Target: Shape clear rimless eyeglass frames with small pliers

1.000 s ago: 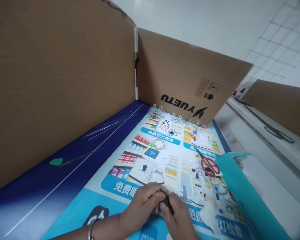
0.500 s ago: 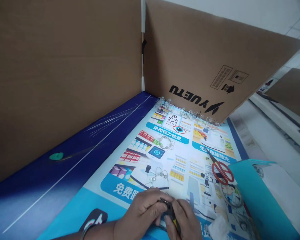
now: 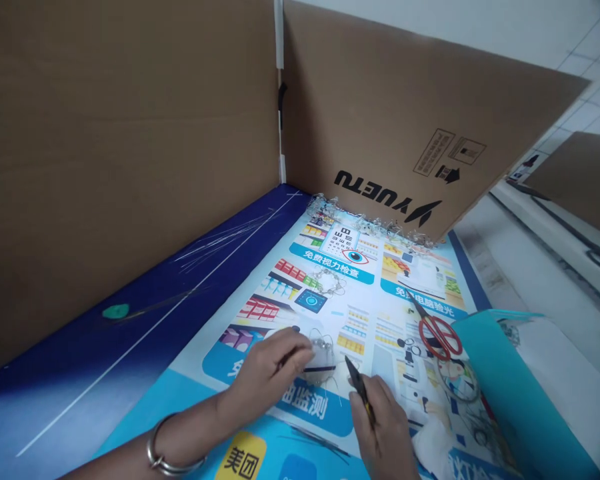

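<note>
My left hand (image 3: pixel 277 363) is closed, with thumb and fingertips pinched at the left edge of a clear beaded wire piece (image 3: pixel 323 348). Thin wire ends trail down from that piece. The exact grip point is hidden by the fingers. My right hand (image 3: pixel 384 427) wraps round a pair of pliers (image 3: pixel 363 393) with dark jaws and black-yellow handles. The pliers' nose points up and left, a short way right of the beads and apart from them. Below, between the hands, lie several dark thin strips of wire (image 3: pixel 323 441).
Red-handled scissors (image 3: pixel 440 337), a wire coil (image 3: pixel 457 381) and a teal folder (image 3: pixel 525 380) lie to the right. Another beaded ring (image 3: pixel 329 281) sits further back. Beaded pieces (image 3: pixel 370 223) line the cardboard wall (image 3: pixel 380 120). A green-tagged tool (image 3: pixel 116 311) lies left.
My hands have moved apart. The left went up and left to the beaded wire piece; the right drew slightly right and down with the pliers. The dark wires below are now uncovered.
</note>
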{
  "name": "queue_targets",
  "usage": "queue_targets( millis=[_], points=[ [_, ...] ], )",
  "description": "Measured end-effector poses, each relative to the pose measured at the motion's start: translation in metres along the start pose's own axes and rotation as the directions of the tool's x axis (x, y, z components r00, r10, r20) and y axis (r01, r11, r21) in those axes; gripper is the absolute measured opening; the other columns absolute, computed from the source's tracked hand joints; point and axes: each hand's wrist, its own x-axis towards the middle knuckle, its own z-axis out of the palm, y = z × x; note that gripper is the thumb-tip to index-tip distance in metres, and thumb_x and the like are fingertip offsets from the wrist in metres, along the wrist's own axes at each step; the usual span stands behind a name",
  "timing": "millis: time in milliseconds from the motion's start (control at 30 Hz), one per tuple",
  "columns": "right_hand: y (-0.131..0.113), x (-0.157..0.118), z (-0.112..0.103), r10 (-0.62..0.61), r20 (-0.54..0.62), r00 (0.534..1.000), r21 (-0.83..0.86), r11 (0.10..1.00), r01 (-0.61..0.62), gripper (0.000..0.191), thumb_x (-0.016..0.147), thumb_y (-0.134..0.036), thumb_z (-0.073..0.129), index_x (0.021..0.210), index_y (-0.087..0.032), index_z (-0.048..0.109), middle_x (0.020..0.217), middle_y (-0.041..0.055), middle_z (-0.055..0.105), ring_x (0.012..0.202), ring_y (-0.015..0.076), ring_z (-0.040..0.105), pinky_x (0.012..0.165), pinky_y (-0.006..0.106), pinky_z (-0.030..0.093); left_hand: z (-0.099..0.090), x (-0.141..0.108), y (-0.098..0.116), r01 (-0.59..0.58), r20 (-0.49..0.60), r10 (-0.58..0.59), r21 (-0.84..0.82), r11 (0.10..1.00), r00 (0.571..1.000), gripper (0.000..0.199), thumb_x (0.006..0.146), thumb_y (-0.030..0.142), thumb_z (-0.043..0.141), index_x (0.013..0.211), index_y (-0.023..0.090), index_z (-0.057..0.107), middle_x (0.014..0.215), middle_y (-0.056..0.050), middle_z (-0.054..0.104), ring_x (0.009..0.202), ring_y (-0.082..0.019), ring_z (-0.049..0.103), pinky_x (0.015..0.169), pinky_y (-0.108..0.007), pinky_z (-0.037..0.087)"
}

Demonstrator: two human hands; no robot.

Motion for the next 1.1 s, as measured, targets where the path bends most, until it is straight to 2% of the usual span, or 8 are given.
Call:
queue_targets(
  millis=[67, 200, 400, 567, 700, 867, 1000, 1100],
  points=[
    [0.002, 0.003, -0.002, 0.057, 0.057, 0.997, 0.039, 0.997, -0.059, 0.025, 0.086, -0.033, 0.037, 0.099, -0.018, 0.053, 0.085, 0.0076, 0.059, 0.078, 0.018, 0.057, 0.065, 0.026, 0.048, -0.003, 0.005, -0.008, 0.018, -0.008, -0.017, 0.09, 0.996, 1.0, 0.018, 0.083, 0.026, 0.041, 0.081, 0.018, 0.057, 0.072, -0.002, 0.056, 0.066, -0.012, 0.05, 0.061, -0.023, 0.039],
    [0.003, 0.007, 0.002, 0.099, 0.121, 0.988, 0.046, 0.993, -0.106, 0.026, 0.086, -0.033, 0.037, 0.1, -0.018, 0.052, 0.083, 0.007, 0.056, 0.076, 0.0175, 0.055, 0.063, 0.026, 0.046, -0.006, 0.006, -0.021, 0.071, 0.069, -0.089, 0.232, 0.97, 0.994, 0.014, 0.081, 0.025, 0.042, 0.079, 0.019, 0.055, 0.074, 0.0, 0.055, 0.066, -0.012, 0.05, 0.062, -0.022, 0.039],
    [0.001, 0.012, 0.011, 0.053, 0.081, 0.995, -0.029, 0.998, -0.051, 0.029, 0.085, -0.034, 0.039, 0.1, -0.016, 0.055, 0.083, 0.0077, 0.056, 0.075, 0.0163, 0.054, 0.061, 0.023, 0.044, -0.009, -0.001, -0.017, 0.048, 0.158, -0.106, 0.335, 0.941, 0.982, 0.014, 0.08, 0.029, 0.043, 0.081, 0.02, 0.054, 0.082, -0.001, 0.053, 0.071, -0.014, 0.051, 0.063, -0.022, 0.039],
    [-0.002, 0.02, 0.018, 0.004, 0.071, 0.997, -0.098, 0.995, 0.003, 0.03, 0.085, -0.034, 0.04, 0.1, -0.015, 0.056, 0.083, 0.0073, 0.057, 0.075, 0.0153, 0.055, 0.061, 0.022, 0.043, -0.009, -0.005, -0.013, 0.011, 0.17, -0.09, 0.416, 0.909, 0.981, 0.018, 0.078, 0.033, 0.048, 0.083, 0.018, 0.056, 0.09, -0.004, 0.051, 0.08, -0.016, 0.052, 0.069, -0.026, 0.041],
    [-0.003, 0.026, 0.024, -0.019, 0.089, 0.996, -0.089, 0.996, 0.027, 0.031, 0.085, -0.035, 0.039, 0.101, -0.015, 0.056, 0.084, 0.0081, 0.058, 0.074, 0.0144, 0.055, 0.058, 0.02, 0.043, -0.008, -0.005, -0.016, -0.012, 0.181, -0.072, 0.425, 0.905, 0.981, 0.018, 0.077, 0.032, 0.048, 0.084, 0.017, 0.057, 0.089, -0.004, 0.052, 0.083, -0.018, 0.051, 0.071, -0.028, 0.042],
    [0.0, 0.03, 0.027, 0.002, 0.134, 0.991, -0.019, 1.0, 0.001, 0.03, 0.085, -0.034, 0.04, 0.101, -0.014, 0.055, 0.084, 0.0088, 0.057, 0.076, 0.016, 0.055, 0.062, 0.022, 0.044, -0.009, -0.002, -0.021, -0.045, 0.17, -0.022, 0.381, 0.923, 0.985, 0.018, 0.078, 0.029, 0.047, 0.085, 0.017, 0.058, 0.09, -0.006, 0.053, 0.089, -0.019, 0.05, 0.075, -0.031, 0.042],
    [0.007, 0.03, 0.027, 0.022, 0.153, 0.988, 0.048, 0.998, -0.03, 0.029, 0.085, -0.033, 0.04, 0.103, -0.015, 0.053, 0.083, 0.0084, 0.056, 0.077, 0.0164, 0.055, 0.061, 0.023, 0.045, -0.008, 0.002, -0.026, -0.033, 0.159, -0.023, 0.339, 0.94, 0.987, 0.018, 0.079, 0.027, 0.045, 0.085, 0.017, 0.059, 0.088, -0.006, 0.054, 0.087, -0.019, 0.051, 0.073, -0.031, 0.043],
    [0.013, 0.029, 0.027, 0.01, 0.124, 0.992, 0.063, 0.998, -0.018, 0.027, 0.084, -0.032, 0.041, 0.103, -0.016, 0.054, 0.08, 0.0074, 0.056, 0.072, 0.0153, 0.055, 0.059, 0.022, 0.046, -0.008, 0.006, -0.029, -0.032, 0.154, -0.019, 0.32, 0.947, 0.988, 0.018, 0.08, 0.025, 0.044, 0.086, 0.018, 0.059, 0.089, -0.006, 0.054, 0.085, -0.018, 0.052, 0.071, -0.03, 0.043]
  ],
)
